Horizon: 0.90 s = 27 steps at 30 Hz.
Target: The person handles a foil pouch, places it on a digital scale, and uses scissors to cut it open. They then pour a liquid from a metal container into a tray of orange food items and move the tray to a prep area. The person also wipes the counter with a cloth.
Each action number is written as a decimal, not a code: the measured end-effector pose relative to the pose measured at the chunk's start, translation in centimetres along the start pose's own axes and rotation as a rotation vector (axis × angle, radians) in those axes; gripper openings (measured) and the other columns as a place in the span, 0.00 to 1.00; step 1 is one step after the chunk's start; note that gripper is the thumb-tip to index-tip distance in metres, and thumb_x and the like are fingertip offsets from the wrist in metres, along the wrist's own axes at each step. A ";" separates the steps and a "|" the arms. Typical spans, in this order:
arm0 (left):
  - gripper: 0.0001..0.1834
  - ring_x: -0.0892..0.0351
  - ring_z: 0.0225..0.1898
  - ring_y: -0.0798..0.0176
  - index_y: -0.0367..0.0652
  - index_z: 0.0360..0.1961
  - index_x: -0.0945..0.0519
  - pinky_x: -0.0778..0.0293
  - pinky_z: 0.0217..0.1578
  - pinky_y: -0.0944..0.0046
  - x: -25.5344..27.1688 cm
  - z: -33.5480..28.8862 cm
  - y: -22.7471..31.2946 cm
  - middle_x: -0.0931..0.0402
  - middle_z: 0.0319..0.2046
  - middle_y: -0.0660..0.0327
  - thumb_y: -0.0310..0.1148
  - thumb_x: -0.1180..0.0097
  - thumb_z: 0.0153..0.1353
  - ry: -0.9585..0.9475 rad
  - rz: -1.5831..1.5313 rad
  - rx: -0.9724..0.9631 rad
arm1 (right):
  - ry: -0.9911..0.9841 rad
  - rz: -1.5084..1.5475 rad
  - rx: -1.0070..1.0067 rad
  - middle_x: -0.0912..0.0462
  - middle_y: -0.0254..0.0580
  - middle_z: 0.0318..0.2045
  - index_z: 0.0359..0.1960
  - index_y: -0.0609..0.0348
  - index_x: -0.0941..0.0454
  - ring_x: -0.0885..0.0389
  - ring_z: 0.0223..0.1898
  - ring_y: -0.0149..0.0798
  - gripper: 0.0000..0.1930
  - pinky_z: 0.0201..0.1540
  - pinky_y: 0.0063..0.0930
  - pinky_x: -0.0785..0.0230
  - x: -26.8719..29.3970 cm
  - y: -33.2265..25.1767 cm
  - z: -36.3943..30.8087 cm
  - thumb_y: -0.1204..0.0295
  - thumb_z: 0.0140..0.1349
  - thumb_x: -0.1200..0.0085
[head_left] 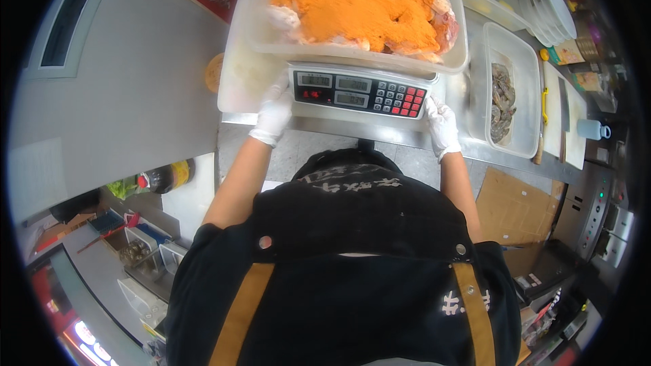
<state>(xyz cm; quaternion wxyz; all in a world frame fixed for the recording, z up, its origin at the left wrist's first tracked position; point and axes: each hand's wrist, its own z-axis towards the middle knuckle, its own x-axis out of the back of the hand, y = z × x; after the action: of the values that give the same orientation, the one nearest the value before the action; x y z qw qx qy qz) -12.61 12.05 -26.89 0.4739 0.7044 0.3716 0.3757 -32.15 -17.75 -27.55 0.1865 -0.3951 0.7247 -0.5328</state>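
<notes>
In front of me on the metal counter stands a digital scale (pixel 359 93) with lit displays and a keypad of grey and red buttons. Above it rests a large clear plastic tub (pixel 352 55), heaped with raw meat pieces (pixel 444 30) under a thick layer of orange powder (pixel 359 3). White gloves cover both hands. My left hand (pixel 274 112) grips the scale's left end. At the scale's lower right corner, my right hand (pixel 442 127) has its fingers bent around the edge. The fingertips beneath the scale are hidden.
A white cutting board (pixel 247 71) lies under the tub's left side. To the right stands a clear bin (pixel 529 129) with shrimp (pixel 502 105), then a yellow-handled tool (pixel 544 105), a knife (pixel 563 115) and stacked white plates (pixel 553 13). Flattened cardboard (pixel 515 203) covers floor at right.
</notes>
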 end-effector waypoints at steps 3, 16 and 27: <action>0.25 0.31 0.60 0.61 0.34 0.62 0.30 0.40 0.61 0.66 0.2 0.2 -0.5 0.26 0.56 0.54 0.22 0.59 0.63 0.005 0.080 -0.020 | -0.046 0.044 0.037 0.19 0.27 0.41 0.56 0.64 0.23 0.29 0.36 0.20 0.18 0.40 0.13 0.38 0.2 -0.1 0.0 0.65 0.71 0.51; 0.24 0.30 0.60 0.59 0.36 0.63 0.30 0.39 0.61 0.64 0.7 0.4 -1.1 0.26 0.56 0.50 0.26 0.54 0.65 -0.051 0.057 -0.072 | -0.015 -0.107 -0.074 0.19 0.38 0.50 0.58 0.69 0.26 0.25 0.51 0.27 0.20 0.57 0.22 0.37 0.6 0.4 0.4 0.69 0.70 0.50; 0.26 0.35 0.66 0.56 0.31 0.65 0.34 0.43 0.65 0.64 2.3 0.7 -0.1 0.31 0.62 0.47 0.24 0.57 0.64 -0.235 0.080 -0.229 | -0.029 0.058 -0.016 0.21 0.37 0.53 0.59 0.67 0.27 0.27 0.54 0.28 0.20 0.60 0.23 0.39 0.3 0.2 -0.2 0.67 0.69 0.49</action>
<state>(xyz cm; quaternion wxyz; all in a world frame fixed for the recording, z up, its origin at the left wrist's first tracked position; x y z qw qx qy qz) -10.98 13.81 -26.79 0.5760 0.6991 0.2397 0.3493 -32.53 -17.81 -27.63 0.2091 -0.3831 0.7373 -0.5155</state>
